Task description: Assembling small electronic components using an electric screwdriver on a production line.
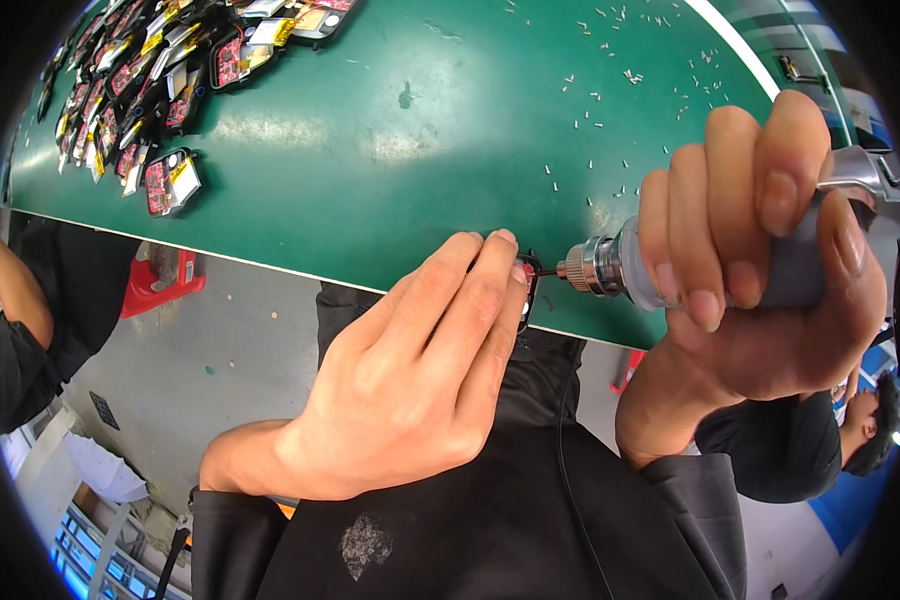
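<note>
My right hand (760, 240) is wrapped round a grey electric screwdriver (595, 266) with a knurled metal collar. The screwdriver lies nearly level, and its thin bit points left into a small black device casing (528, 312) at the table's near edge. A bit of red circuit board shows inside the casing. Over the casing lies my left hand (410, 370), fingers together and fairly straight, holding it at the edge. These fingers hide most of the casing. Whether the bit sits on a screw is too small to tell.
On the green table (420, 130), a heap of open black casings (130, 80) with red boards and silver batteries fills the far left. One open casing (172, 183) lies apart from it. Small loose screws (630, 76) are scattered at the far right. People sit at both sides.
</note>
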